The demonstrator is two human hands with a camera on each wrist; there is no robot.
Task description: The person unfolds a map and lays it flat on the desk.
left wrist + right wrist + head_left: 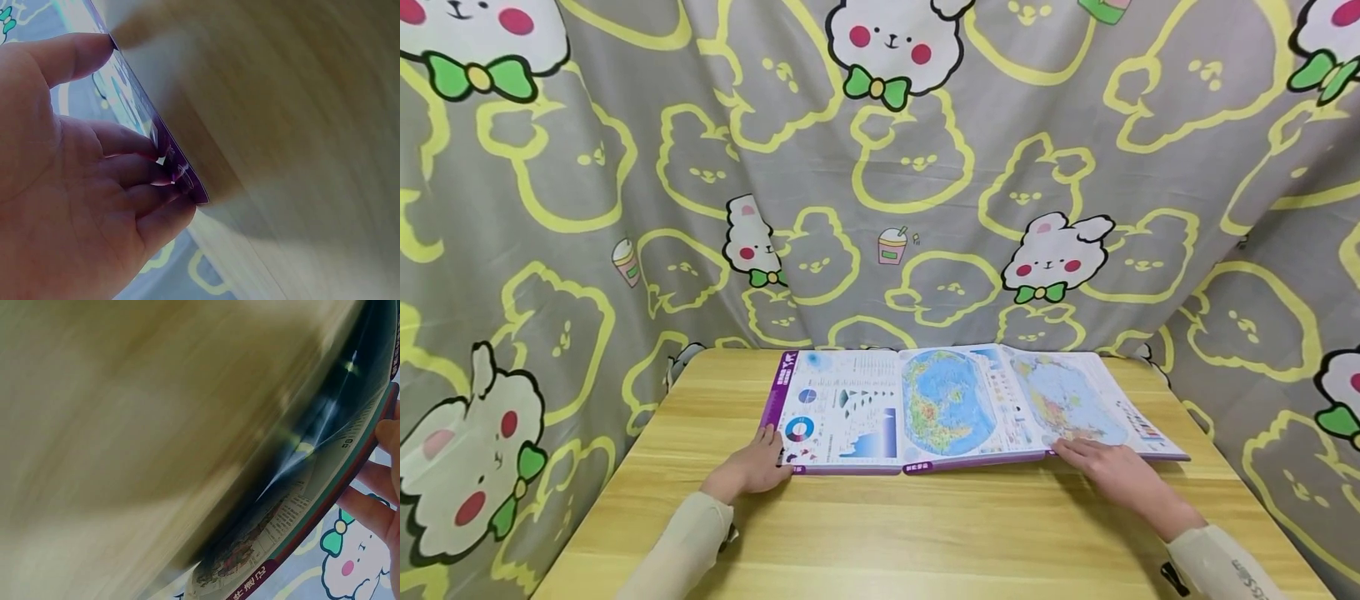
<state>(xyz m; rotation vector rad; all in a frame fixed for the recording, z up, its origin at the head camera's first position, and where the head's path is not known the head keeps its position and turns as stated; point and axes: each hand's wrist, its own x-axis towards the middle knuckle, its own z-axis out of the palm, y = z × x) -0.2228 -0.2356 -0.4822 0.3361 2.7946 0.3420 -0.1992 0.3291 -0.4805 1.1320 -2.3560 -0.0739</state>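
An atlas [951, 404] lies spread on the wooden table, showing charts on its left page [842, 408] and world maps farther right. My left hand [752, 468] rests at its lower left corner. The left wrist view shows the thumb and bent fingers [165, 222] touching the purple-edged border. My right hand [1116, 479] holds the lower edge of the right-hand page [1067, 400], its fingers on top. That page stands somewhat off the table, and its printed underside [250, 544] appears in the right wrist view, with the thumb against the edge.
The wooden table [880, 533] extends in front of the atlas and to both sides. A grey curtain [820, 183] with rabbit drawings hangs along the back and sides, close behind the table's far edge.
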